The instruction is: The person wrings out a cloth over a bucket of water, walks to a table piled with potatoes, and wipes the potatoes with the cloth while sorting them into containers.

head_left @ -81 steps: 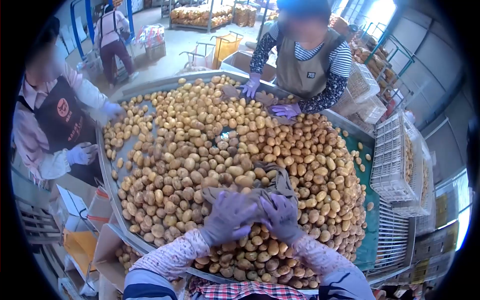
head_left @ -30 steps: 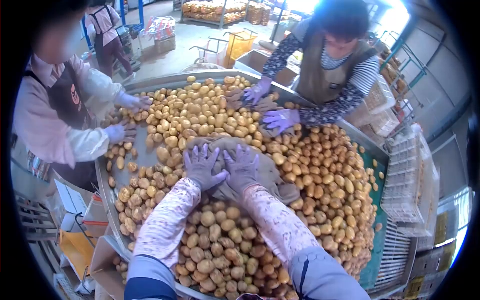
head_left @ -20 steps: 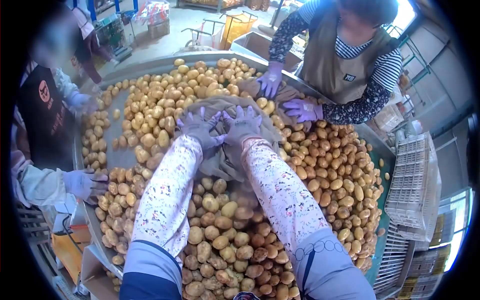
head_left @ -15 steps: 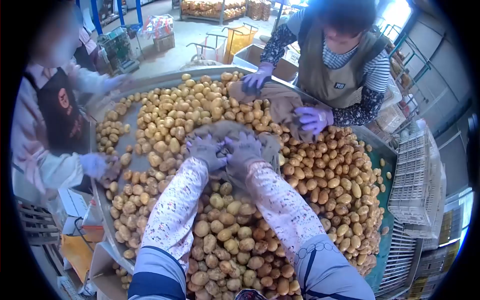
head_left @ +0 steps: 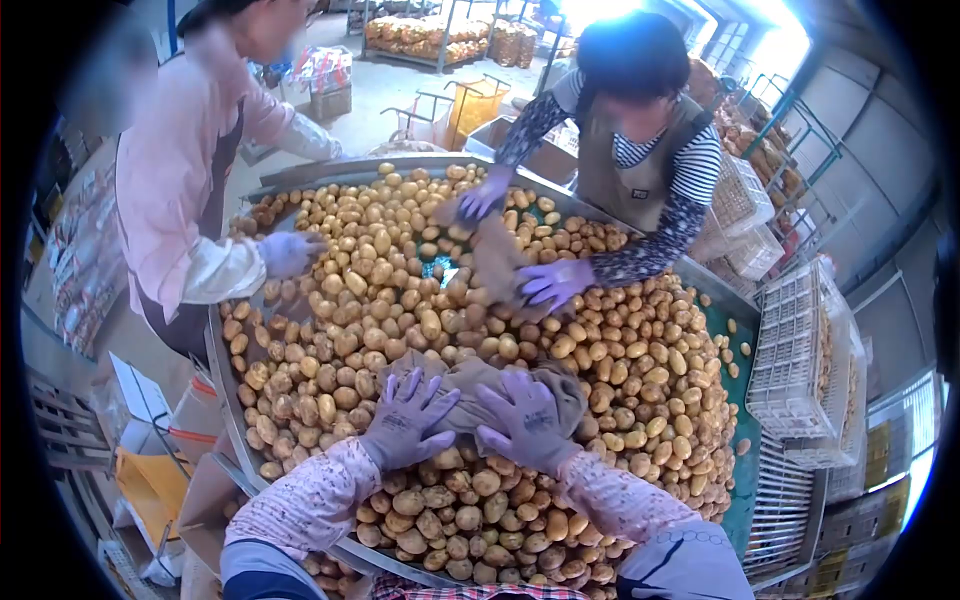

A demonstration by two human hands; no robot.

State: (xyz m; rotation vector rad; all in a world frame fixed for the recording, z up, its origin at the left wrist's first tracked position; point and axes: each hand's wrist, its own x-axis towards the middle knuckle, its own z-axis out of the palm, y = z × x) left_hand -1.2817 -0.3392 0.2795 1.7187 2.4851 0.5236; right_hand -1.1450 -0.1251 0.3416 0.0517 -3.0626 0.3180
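Note:
My left hand [head_left: 408, 420] wears a purple-and-grey glove and lies with spread fingers on the left part of a crumpled grey-brown cloth [head_left: 462, 380]. Gloved the same way, my right hand [head_left: 526, 420] rests palm down on the cloth's right part, its fingers apart. The cloth lies on a broad heap of potatoes [head_left: 350, 340], with more potatoes [head_left: 470, 520] between my forearms. Across the heap, a co-worker's two gloved hands [head_left: 556, 284] rest on another brown cloth [head_left: 497, 262].
A metal rim [head_left: 228, 400] borders the sorting table. At the left, another person's gloved hand [head_left: 290, 254] is over the potatoes. White plastic crates [head_left: 795, 350] stand at the right beside a slatted rack [head_left: 785, 500]. Cardboard boxes [head_left: 210, 500] stand at the lower left.
Both my hands and the grey-brown cloth have come back toward my body. The co-worker's cloth has shifted left, baring a green patch of table. The person at left leans further over the table.

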